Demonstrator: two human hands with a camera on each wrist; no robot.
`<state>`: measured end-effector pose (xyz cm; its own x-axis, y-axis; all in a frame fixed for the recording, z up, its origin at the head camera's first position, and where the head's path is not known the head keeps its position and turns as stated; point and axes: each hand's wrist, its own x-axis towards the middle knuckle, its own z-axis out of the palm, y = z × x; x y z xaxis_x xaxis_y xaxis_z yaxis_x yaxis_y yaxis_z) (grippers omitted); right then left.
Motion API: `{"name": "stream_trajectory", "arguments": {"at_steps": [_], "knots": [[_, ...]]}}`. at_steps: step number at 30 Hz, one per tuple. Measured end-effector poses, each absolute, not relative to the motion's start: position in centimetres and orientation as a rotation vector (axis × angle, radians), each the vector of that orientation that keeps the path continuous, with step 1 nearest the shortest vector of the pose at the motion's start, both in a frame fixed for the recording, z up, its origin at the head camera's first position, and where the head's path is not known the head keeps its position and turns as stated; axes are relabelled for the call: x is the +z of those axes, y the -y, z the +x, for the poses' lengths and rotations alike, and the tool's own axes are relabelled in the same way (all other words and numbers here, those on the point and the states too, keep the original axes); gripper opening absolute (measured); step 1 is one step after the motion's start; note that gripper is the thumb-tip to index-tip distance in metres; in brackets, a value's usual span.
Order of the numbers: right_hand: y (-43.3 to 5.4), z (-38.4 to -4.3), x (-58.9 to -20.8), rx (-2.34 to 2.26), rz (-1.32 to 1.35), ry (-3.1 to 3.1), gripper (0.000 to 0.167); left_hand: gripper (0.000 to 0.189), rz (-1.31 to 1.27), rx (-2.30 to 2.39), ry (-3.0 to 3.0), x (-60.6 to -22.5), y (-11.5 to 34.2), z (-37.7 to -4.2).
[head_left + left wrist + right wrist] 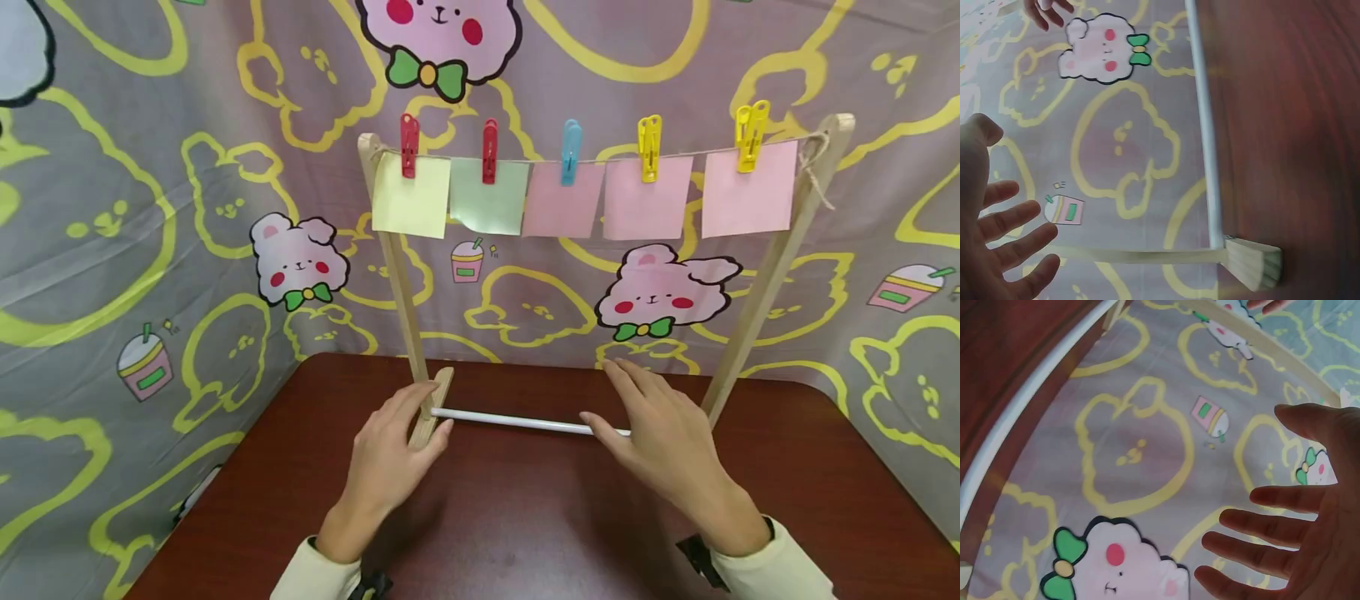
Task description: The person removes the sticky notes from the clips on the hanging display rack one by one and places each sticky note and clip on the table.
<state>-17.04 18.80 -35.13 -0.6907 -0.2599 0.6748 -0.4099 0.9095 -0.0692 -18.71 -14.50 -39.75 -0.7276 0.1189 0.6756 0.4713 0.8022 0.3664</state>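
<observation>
Both hands are empty, fingers spread, over the table in front of a wooden frame. My left hand (390, 450) is near the frame's left post (401, 292) and its wooden foot (444, 385). Toward the right post (765, 283) is my right hand (663, 429), which overlaps one end of the white rod (517, 421) in the head view. A string (618, 158) joins the post tops. Clothespins hold paper squares on it: red clothespins (490, 152) on the yellow (409, 204) and green squares (489, 200), a blue clothespin (571, 150) and yellow clothespins (649, 150) on pink squares (648, 204).
The dark red-brown table (510, 517) carries the frame near its back edge. Behind and at the sides hangs a grey cloth (225, 267) printed with yellow outlines and cartoon bears. A loose string end (821, 192) dangles at the right post.
</observation>
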Motion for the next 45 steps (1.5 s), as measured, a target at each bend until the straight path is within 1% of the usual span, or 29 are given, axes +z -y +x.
{"name": "stream_trajectory", "arguments": {"at_steps": [5, 14, 23, 30, 35, 40, 45], "knots": [[-17.8, -17.0, -34.2, 0.315, 0.518, 2.307, 0.066, 0.049, -0.437, -0.838, 2.276, -38.6, 14.2, -18.6], [-16.2, -17.4, -32.1, 0.311, 0.583, 2.228, 0.061, 0.038, -0.553, -1.156, 2.072, -36.9, 13.4, -19.5], [-14.2, -18.1, -29.7, 0.405, 0.666, 2.155, 0.055, 0.024, -0.455, -1.527, 1.948, -34.7, 12.7, -19.8], [-12.7, -18.6, -28.3, 0.450, 0.706, 2.115, 0.052, 0.024, -0.453, -1.764, 1.855, -33.0, 12.1, -20.3], [-12.0, -19.0, -26.9, 0.444, 0.736, 2.098, 0.046, 0.024, -0.431, -1.780, 1.856, -31.8, 11.9, -20.6], [-10.8, -19.1, -25.3, 0.459, 0.760, 2.078, 0.046, 0.024, -0.420, -1.770, 1.844, -30.8, 12.0, -21.0], [-9.2, -19.3, -24.1, 0.479, 0.796, 2.059, 0.043, 0.026, -0.380, -1.865, 1.789, -30.2, 12.0, -21.3]]}}
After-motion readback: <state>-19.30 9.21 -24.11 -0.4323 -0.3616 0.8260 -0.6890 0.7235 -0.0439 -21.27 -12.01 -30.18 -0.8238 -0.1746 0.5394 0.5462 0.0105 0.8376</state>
